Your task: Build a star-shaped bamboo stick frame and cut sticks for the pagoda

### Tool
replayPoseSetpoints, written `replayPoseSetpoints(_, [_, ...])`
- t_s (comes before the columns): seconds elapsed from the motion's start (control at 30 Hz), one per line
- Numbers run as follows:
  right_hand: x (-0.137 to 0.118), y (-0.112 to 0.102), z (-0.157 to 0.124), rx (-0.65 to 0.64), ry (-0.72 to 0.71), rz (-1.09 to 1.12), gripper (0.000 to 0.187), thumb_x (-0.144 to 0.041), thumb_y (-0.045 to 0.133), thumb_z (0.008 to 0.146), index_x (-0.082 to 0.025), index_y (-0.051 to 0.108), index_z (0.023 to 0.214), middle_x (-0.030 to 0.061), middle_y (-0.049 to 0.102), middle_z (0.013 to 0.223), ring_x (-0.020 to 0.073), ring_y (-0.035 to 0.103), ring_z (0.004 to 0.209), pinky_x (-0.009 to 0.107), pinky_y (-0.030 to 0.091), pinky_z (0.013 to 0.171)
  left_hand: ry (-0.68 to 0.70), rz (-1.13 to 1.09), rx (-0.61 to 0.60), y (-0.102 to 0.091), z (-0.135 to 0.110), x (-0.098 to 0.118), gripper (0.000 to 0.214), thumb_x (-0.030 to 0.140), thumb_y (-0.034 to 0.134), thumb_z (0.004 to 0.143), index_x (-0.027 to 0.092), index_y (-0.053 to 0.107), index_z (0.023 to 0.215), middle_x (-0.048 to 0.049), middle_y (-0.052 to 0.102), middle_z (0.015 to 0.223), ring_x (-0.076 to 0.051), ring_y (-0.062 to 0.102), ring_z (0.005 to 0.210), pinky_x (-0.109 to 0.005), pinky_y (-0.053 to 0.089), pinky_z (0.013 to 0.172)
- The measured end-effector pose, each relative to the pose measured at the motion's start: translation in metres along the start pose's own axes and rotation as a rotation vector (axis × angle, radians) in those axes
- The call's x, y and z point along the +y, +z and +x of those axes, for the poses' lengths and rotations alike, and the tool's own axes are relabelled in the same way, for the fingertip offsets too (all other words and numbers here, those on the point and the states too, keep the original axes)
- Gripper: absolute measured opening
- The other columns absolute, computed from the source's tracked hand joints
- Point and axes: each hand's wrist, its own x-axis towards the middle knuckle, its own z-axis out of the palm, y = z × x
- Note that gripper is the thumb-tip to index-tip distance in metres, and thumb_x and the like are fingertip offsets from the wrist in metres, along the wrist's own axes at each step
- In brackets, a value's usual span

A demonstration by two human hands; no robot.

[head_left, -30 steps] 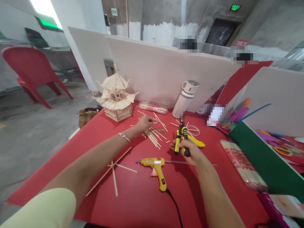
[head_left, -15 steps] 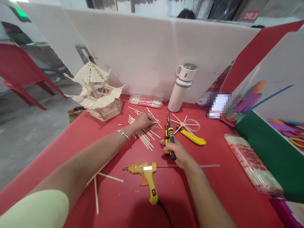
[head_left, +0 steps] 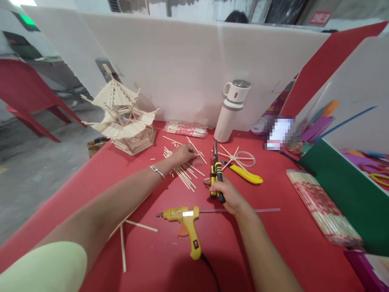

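My right hand [head_left: 228,195] is closed round the yellow-and-black handles of a pair of cutting pliers [head_left: 216,170], jaws pointing away from me. My left hand [head_left: 183,154] reaches out over a scatter of thin wooden sticks [head_left: 185,174] on the red table [head_left: 267,243], fingers curled and pinched at one stick. A yellow glue gun [head_left: 186,221] lies just in front of my right hand, its cord running toward me.
A stick-built pagoda model [head_left: 123,117] stands at the back left. A white flask [head_left: 229,111], a packet of sticks [head_left: 186,129], a yellow utility knife [head_left: 244,173], a stick wheel [head_left: 240,157] and a wrapped bundle of sticks [head_left: 322,211] lie around. White partitions [head_left: 194,65] wall the back.
The view has dropped and swung left over the last second. Both hands stay almost still; the pliers shifted slightly left with my right hand.
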Motion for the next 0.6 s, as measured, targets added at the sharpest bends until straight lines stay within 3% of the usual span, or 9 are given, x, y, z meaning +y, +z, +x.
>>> replayPoseSetpoints(0.23, [0.0014,-0.0006,0.0012,-0.007,-0.006,0.017,0.033,-0.026,0.064,0.053,-0.022,0.062,0.085,0.002,0.069,0.092,0.022,0.061,0.091,0.032,0.047,0.074,-0.018,0.004,-0.001,0.0012,-0.0022,-0.0029,0.022,0.037,0.081,0.07,0.016,0.077,0.076,-0.001,0.067,0.06,-0.013,0.057,0.056,-0.023,0.046,0.056])
replayPoseSetpoints(0.6, [0.0005,-0.0013,0.0012,-0.011,-0.004,0.015,0.032,-0.025,0.065,0.053,-0.023,0.063,0.086,0.0018,0.069,0.091,0.0223,0.061,0.09,0.033,0.048,0.074,-0.015,-0.001,-0.013,-0.0004,-0.0023,-0.0024,0.023,0.037,0.084,0.068,0.015,0.075,0.071,-0.0008,0.066,0.057,-0.012,0.057,0.054,-0.023,0.046,0.055])
